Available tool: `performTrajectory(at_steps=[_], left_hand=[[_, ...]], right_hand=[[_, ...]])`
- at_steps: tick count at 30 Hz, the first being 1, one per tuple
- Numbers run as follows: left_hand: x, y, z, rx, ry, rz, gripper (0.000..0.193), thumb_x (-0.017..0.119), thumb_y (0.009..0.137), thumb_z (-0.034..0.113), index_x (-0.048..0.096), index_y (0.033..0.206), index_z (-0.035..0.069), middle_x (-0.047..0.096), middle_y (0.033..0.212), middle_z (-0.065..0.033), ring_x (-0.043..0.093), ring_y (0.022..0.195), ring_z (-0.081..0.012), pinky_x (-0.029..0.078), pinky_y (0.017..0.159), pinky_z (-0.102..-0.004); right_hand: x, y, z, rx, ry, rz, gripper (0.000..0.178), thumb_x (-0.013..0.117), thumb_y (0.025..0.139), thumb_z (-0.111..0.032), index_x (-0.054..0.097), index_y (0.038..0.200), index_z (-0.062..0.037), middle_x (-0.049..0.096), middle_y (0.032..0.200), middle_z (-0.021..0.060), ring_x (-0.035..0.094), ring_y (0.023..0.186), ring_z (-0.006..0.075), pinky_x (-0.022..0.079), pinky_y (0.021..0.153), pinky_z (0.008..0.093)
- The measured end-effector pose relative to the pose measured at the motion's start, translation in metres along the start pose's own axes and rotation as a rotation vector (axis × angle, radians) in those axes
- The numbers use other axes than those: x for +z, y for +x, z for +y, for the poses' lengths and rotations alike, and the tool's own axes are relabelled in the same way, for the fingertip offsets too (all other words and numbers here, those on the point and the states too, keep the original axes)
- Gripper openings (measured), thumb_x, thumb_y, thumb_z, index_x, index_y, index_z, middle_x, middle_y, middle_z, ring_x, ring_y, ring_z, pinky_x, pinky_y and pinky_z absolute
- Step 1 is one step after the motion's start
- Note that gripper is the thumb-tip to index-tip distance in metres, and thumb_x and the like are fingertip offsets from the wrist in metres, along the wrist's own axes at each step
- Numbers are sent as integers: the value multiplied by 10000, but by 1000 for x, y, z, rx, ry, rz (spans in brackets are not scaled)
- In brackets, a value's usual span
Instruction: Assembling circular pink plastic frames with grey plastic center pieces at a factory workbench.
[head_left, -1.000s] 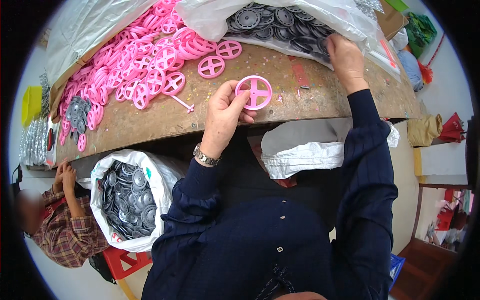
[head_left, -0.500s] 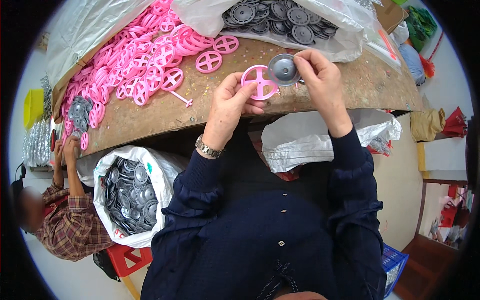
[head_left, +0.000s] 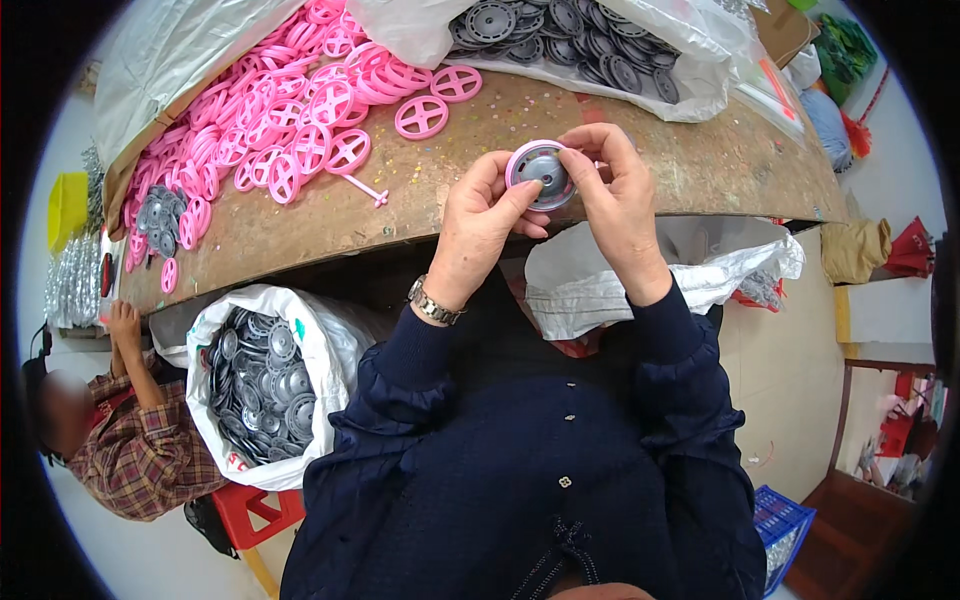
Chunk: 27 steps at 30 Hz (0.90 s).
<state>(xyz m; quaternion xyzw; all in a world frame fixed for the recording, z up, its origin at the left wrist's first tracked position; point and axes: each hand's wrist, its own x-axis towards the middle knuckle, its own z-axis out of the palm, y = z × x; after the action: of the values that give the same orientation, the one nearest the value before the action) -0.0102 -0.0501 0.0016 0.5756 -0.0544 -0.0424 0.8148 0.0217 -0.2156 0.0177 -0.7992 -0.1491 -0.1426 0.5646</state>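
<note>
A grey plastic disc lies inside a pink ring-shaped wheel, its pink rim showing around the grey. My left hand grips the wheel's left side, thumb on the disc's face and fingers underneath. From the right, my right hand closes on the same pair, thumb and fingers at the upper right edge. Both hands hold it just above the near edge of the worktable. The wheel's four-spoke back is hidden.
Loose pink wheels heap at the table's left, with grey discs on a white sack behind. An open white sack of grey discs stands left of me. A co-worker sits at far left. A silvery-white sack hangs below the table edge.
My right hand has brought the grey disc left onto the pink wheel, and both hands now meet around the pair. The co-worker's hands have moved down, away from the small grey pile.
</note>
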Motion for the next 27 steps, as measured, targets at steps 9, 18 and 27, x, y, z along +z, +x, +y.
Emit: performTrajectory(at_steps=[9,18,27], left_hand=[[0,-6,-2,73,74,-77,224,552,995,80,532,1204,3,641,1012,-78,668,837,-136,591,680,-264],[9,-15,1,302,334,-13,155,535,1001,80,588,1107,-21,627,983,-63,649,802,-123,570,648,-251],[15,-21,8,88,316,-51,467,579,949,15,403,1382,27,609,1060,-83,637,743,-108,559,614,-237]], right_hand=[[-18,-9,-7,145,266,-308,211,628,937,-73,630,1131,10,665,974,12,602,868,68,488,768,228],[-8,-21,-12,-56,201,-127,101,671,900,-84,666,951,3,654,810,6,573,744,62,464,671,236],[-11,-21,-2,203,470,-195,170,646,919,-83,643,1071,-5,663,906,-7,588,807,67,485,713,229]])
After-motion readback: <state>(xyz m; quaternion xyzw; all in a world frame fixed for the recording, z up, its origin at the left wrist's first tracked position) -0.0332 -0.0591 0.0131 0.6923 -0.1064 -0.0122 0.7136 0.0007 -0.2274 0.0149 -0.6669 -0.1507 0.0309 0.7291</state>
